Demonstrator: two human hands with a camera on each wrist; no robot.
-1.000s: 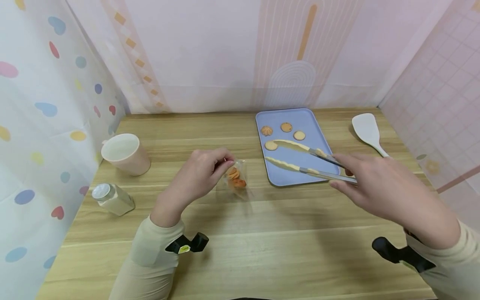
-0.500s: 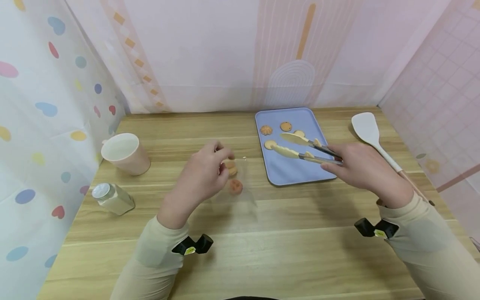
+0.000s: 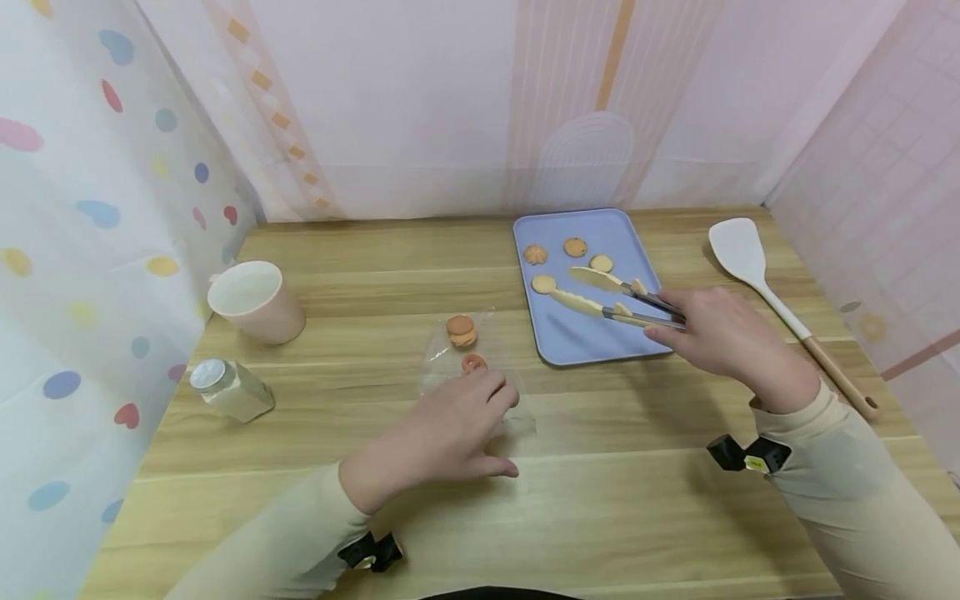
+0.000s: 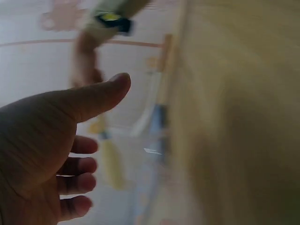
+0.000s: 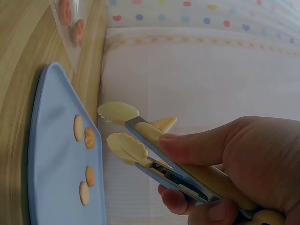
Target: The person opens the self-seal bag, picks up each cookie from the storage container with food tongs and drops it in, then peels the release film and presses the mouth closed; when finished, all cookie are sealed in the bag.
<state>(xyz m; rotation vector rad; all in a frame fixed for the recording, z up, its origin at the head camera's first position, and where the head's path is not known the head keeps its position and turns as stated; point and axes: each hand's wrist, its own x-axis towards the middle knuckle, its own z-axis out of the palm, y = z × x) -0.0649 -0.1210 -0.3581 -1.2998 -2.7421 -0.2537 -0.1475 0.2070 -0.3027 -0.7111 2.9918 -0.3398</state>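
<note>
Wooden table, clear cookie bag partly beneath the left hand.

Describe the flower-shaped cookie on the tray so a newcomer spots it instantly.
On the wooden table, find the blue rectangular tray. In the head view, the flower-shaped cookie lies nearest its upper-left corner. The other three visible cookies there are round-edged discs; only this one has petal-like ridges.
</note>
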